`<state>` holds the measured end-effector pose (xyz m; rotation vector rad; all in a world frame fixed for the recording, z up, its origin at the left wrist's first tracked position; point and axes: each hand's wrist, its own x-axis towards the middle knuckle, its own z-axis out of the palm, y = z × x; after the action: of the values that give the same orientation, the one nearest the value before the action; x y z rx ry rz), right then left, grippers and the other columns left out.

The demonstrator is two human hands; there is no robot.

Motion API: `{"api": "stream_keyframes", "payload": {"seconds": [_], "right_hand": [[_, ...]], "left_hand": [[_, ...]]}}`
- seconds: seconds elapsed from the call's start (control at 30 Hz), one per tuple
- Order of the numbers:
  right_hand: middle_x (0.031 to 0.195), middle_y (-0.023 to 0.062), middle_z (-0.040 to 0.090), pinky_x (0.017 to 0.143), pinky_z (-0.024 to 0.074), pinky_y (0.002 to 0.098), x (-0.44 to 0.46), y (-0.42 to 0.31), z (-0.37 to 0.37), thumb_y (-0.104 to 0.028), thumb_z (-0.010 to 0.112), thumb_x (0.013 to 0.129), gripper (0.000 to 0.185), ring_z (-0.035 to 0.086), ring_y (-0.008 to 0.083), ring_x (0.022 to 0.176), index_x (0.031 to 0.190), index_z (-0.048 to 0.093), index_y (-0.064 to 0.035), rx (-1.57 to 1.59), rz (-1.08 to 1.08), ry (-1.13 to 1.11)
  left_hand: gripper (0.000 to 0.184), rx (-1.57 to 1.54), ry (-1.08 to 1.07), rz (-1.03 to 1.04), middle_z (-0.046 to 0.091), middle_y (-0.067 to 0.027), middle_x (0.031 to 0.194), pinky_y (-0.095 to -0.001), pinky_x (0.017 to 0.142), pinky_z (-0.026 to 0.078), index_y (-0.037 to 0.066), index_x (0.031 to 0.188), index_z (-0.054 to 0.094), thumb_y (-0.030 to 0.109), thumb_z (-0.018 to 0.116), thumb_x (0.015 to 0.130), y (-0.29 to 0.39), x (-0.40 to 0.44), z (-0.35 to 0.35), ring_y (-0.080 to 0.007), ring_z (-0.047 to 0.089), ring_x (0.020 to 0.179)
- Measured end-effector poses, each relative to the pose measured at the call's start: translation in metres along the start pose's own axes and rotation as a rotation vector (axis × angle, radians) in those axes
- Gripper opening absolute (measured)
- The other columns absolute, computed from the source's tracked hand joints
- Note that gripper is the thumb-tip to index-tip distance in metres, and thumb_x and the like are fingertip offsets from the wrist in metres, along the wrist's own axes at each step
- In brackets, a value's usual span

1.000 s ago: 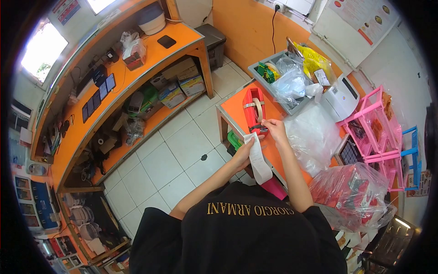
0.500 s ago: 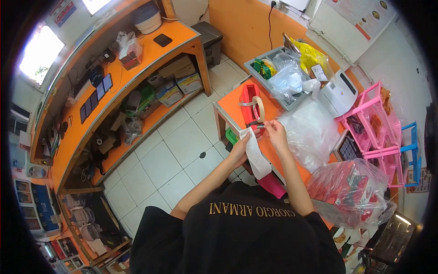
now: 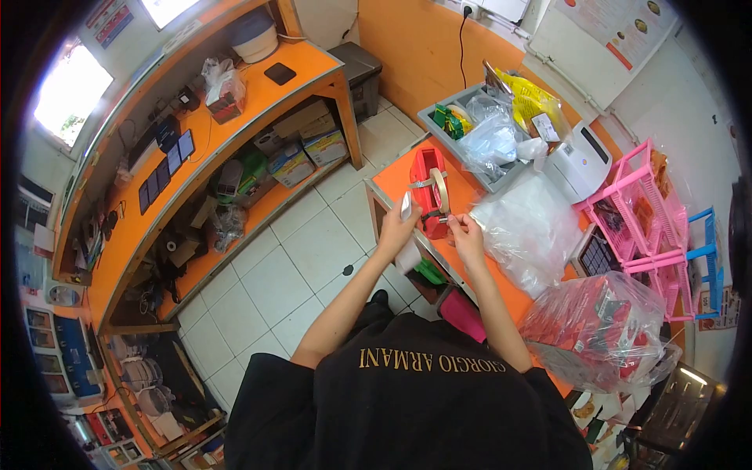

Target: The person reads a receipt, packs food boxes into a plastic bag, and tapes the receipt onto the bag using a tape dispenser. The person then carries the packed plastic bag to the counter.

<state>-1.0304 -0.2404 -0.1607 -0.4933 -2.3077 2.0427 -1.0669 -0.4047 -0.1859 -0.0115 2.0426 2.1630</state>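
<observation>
My left hand [image 3: 398, 232] is closed around a strip of white paper [image 3: 408, 257], whose lower part hangs over the table's front edge. My right hand [image 3: 468, 237] has its fingers pinched together beside the front end of the red tape dispenser [image 3: 427, 188]; whatever they hold is too small to make out. A roll of tape [image 3: 442, 192] stands in the dispenser, which lies on the orange table [image 3: 392, 182].
Behind the dispenser is a grey crate [image 3: 448, 141] of bags. To the right are clear plastic bags [image 3: 533, 231], a white printer [image 3: 578, 166], pink racks [image 3: 627, 196] and a plastic-wrapped red bundle [image 3: 599, 325]. A curved orange counter [image 3: 270, 98] stands at left.
My left hand has moved left and up with the paper, which has swung away from the table front. My right hand has lowered slightly, still close to the dispenser.
</observation>
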Motion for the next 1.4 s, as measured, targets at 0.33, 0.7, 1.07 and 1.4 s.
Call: {"api": "stream_keyframes", "payload": {"seconds": [0.33,0.7,1.07,1.4], "right_hand": [[0.062,-0.0019,0.053,0.055,0.0375,0.0240,0.023,0.003,0.010,-0.027,0.062,0.086,0.027,0.046,0.0065,0.059,0.077,0.060,-0.0022,-0.015,-0.100,0.069],[0.059,-0.0030,0.048,0.053,0.0345,0.0241,0.022,-0.003,0.014,-0.028,0.064,0.084,0.028,0.041,0.0063,0.056,0.073,0.059,-0.0025,-0.049,-0.053,0.100],[0.065,-0.0069,0.046,0.054,0.0291,0.0196,-0.015,0.000,0.000,-0.018,0.060,0.088,0.019,0.038,0.0015,0.060,0.074,0.056,-0.0055,0.116,-0.069,0.037],[0.064,0.0025,0.049,0.057,0.0377,0.0268,-0.025,0.052,0.001,-0.022,0.064,0.081,0.024,0.046,0.0107,0.061,0.073,0.056,-0.0006,-0.075,-0.022,0.151]], "left_hand": [[0.039,0.787,0.107,0.453,0.057,-0.0110,0.105,-0.0409,0.077,0.047,0.009,0.109,0.058,0.024,0.071,0.075,0.025,0.074,-0.011,-0.0306,0.058,0.092],[0.041,0.845,-0.064,0.576,0.051,-0.0003,0.117,-0.0393,0.073,0.051,0.019,0.111,0.059,0.026,0.071,0.073,0.043,0.090,-0.008,-0.0251,0.060,0.094],[0.023,0.842,-0.116,0.548,0.054,0.0031,0.120,-0.0405,0.077,0.050,0.016,0.095,0.068,0.028,0.070,0.075,0.031,0.099,-0.012,-0.0248,0.061,0.095],[0.025,0.805,-0.127,0.491,0.054,0.0022,0.121,-0.0390,0.082,0.048,0.012,0.098,0.068,0.024,0.069,0.076,0.035,0.096,-0.010,-0.0249,0.059,0.099]]}}
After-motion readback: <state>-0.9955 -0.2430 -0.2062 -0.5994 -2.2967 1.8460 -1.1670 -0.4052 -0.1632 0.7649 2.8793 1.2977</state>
